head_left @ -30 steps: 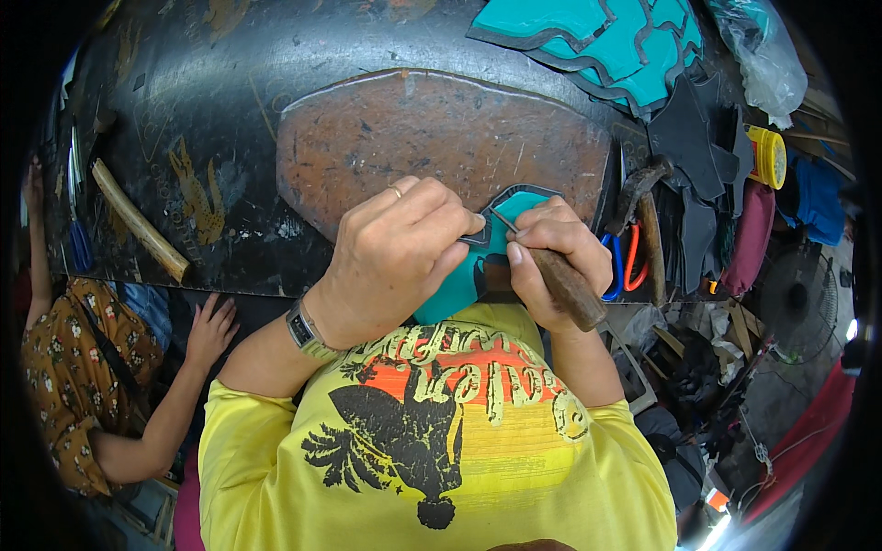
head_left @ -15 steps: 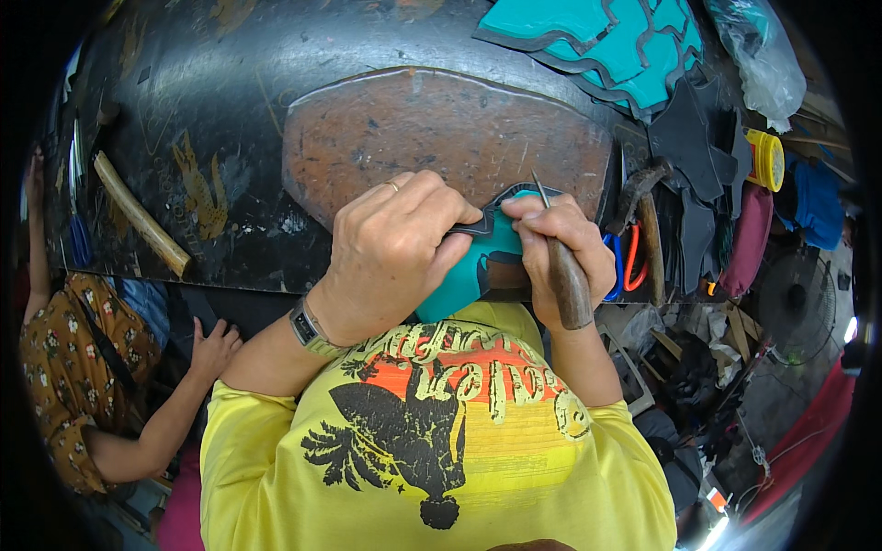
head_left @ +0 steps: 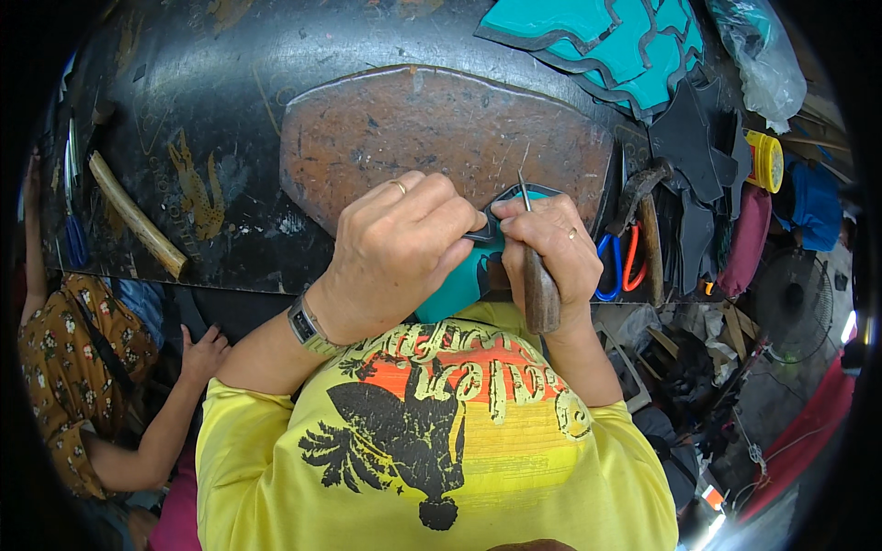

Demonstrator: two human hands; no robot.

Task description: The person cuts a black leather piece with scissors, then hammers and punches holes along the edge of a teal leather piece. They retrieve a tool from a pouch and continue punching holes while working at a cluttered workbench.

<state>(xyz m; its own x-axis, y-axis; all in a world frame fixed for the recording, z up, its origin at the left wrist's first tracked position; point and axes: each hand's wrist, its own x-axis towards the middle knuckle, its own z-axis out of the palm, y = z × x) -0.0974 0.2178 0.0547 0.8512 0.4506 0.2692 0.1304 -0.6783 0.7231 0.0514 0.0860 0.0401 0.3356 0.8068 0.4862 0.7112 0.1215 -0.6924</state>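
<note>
A teal piece of leather-like material [head_left: 452, 292] with a black border lies over the near edge of a brown board, partly hidden by my hands and shirt. My left hand [head_left: 395, 248] is closed, thumb and fingers pinching the black border. Close beside it, my right hand [head_left: 562, 253] is wrapped round the wooden handle of an awl [head_left: 542, 298], whose thin metal point slants up and away over the board. The right thumb and fingertip also press at the border. A gap of a few centimetres at most separates the two hands.
The worn brown board [head_left: 441, 119] rests on a black table. Stacked teal pieces [head_left: 634, 46] and black pieces [head_left: 689, 138] lie at far right. Nearer are a hammer [head_left: 652, 239] and red-and-blue-handled scissors [head_left: 634, 262]. A curved stick [head_left: 138, 216] lies left, beside a person's arm [head_left: 175, 413].
My right hand has shifted left along the border, closer to my left hand, and the awl came with it, now more upright. The left hand keeps its pinch almost in place.
</note>
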